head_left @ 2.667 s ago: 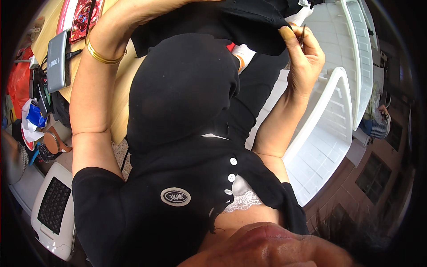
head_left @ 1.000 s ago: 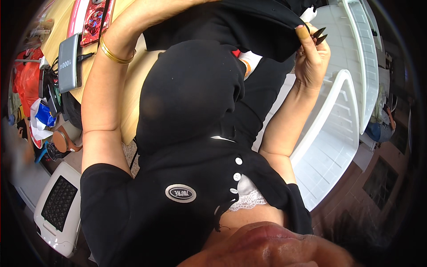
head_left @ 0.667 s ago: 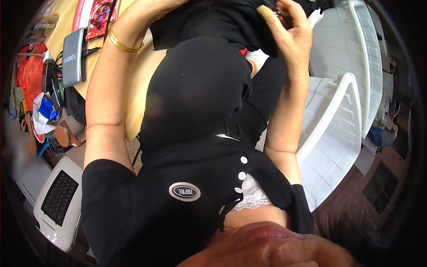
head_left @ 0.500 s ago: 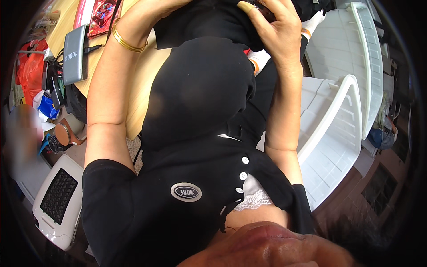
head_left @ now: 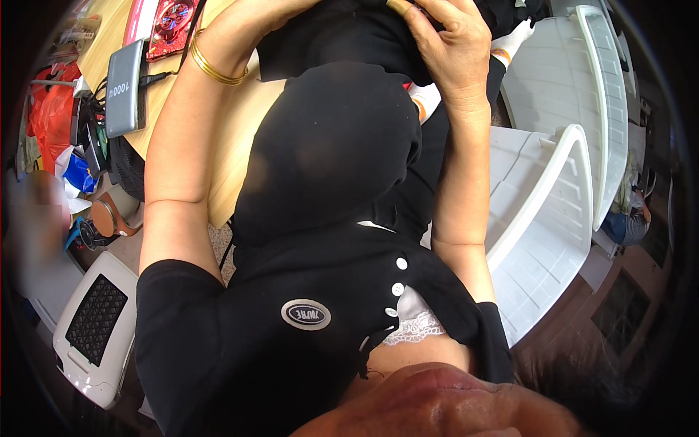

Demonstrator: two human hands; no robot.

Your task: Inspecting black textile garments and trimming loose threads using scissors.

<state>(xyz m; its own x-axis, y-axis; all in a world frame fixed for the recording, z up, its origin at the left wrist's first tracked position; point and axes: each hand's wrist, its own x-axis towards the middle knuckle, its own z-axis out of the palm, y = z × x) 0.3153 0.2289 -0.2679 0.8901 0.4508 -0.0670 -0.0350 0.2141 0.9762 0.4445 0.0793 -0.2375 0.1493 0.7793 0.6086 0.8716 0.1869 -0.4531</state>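
Observation:
Black cloth (head_left: 328, 36) lies between my hands at the top edge, above the rounded black fabric (head_left: 328, 138) over my lap. My left hand (head_left: 280, 10) reaches to that cloth from the left; its fingers are cut off by the frame. Gold bangles (head_left: 211, 67) circle the left wrist. On the right side of the cloth, my right hand (head_left: 453, 40) is closed, with its fingers bent and its thumb stretched toward the cloth. The fingertips run out of the picture, so what they grip cannot be made out.
A wooden table (head_left: 237, 146) is on the left, bearing a grey power bank (head_left: 122, 89) with a cable and a red patterned box (head_left: 173, 28). White plastic bins (head_left: 542, 240) stand close on the right. A white case with black mesh (head_left: 96, 320) sits at lower left.
My right hand has shifted slightly up, and a dark shiny patch between its thumb and fingers no longer shows. My left wrist has moved slightly right.

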